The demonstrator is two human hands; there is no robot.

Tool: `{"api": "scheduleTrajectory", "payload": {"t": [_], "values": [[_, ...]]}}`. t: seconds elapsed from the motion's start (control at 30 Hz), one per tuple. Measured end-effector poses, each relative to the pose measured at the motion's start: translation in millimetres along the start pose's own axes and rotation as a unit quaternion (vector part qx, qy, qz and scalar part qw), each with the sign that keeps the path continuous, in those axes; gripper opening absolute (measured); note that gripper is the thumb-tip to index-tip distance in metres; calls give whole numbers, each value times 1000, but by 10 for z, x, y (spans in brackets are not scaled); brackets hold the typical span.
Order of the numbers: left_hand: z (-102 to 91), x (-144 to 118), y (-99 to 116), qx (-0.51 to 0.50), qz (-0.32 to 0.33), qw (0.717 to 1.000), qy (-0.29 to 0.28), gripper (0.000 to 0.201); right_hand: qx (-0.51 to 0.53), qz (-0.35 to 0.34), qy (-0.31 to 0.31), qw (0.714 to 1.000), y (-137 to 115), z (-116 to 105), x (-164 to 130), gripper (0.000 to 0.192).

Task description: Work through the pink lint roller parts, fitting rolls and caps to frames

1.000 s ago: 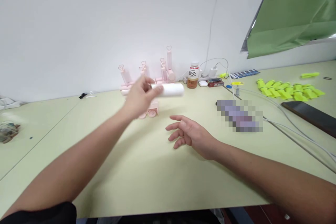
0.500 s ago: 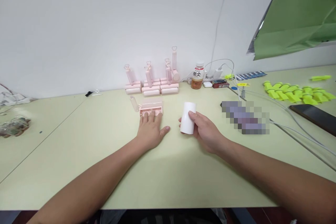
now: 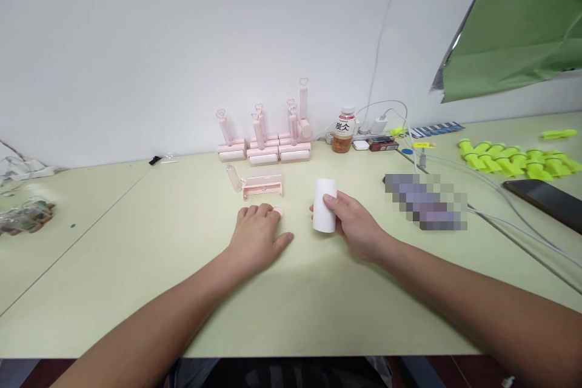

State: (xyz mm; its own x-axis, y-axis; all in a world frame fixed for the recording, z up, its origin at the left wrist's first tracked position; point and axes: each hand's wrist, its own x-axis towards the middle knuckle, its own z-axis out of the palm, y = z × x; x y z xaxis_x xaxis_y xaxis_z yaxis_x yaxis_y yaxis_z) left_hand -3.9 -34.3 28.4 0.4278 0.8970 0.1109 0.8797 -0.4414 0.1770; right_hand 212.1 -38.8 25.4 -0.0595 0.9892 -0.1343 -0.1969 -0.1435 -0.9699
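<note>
My right hand point(image 3: 357, 221) grips a white lint roller refill roll point(image 3: 324, 206), held upright-ish above the table with the thumb across its front. My left hand point(image 3: 257, 233) lies palm down with its fingers curled over a pink round-ended piece point(image 3: 278, 211); most of that piece is hidden and my thumb sticks out to the side. Just beyond those fingers, a pink lint roller case point(image 3: 262, 190) sits with its clear lid raised and its inside bare. Its see-through handle point(image 3: 234, 177) points up to the left.
Several pink lint rollers point(image 3: 264, 156) with upright handles line the wall. Right of them stand a labelled bottle point(image 3: 344, 130) and small boxes point(image 3: 382, 144). White cables, a blurred-out object point(image 3: 425, 201), a black phone point(image 3: 545, 200) and yellow plastic pieces point(image 3: 518, 159) lie at the right.
My left hand has drawn back toward me from the pink case, bringing the pink piece out under its fingers. The white roll stays in my right hand, almost unmoved.
</note>
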Motion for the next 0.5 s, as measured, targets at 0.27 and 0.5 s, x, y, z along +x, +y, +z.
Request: {"api": "scheduleTrajectory", "payload": {"t": [0.27, 0.5], "values": [[77, 217, -193, -33, 17, 999, 1, 35, -58, -20, -41, 997, 30, -1, -4, 43], [27, 181, -145, -163, 62, 982, 70, 40, -101, -20, -80, 992, 30, 14, -24, 49]]}}
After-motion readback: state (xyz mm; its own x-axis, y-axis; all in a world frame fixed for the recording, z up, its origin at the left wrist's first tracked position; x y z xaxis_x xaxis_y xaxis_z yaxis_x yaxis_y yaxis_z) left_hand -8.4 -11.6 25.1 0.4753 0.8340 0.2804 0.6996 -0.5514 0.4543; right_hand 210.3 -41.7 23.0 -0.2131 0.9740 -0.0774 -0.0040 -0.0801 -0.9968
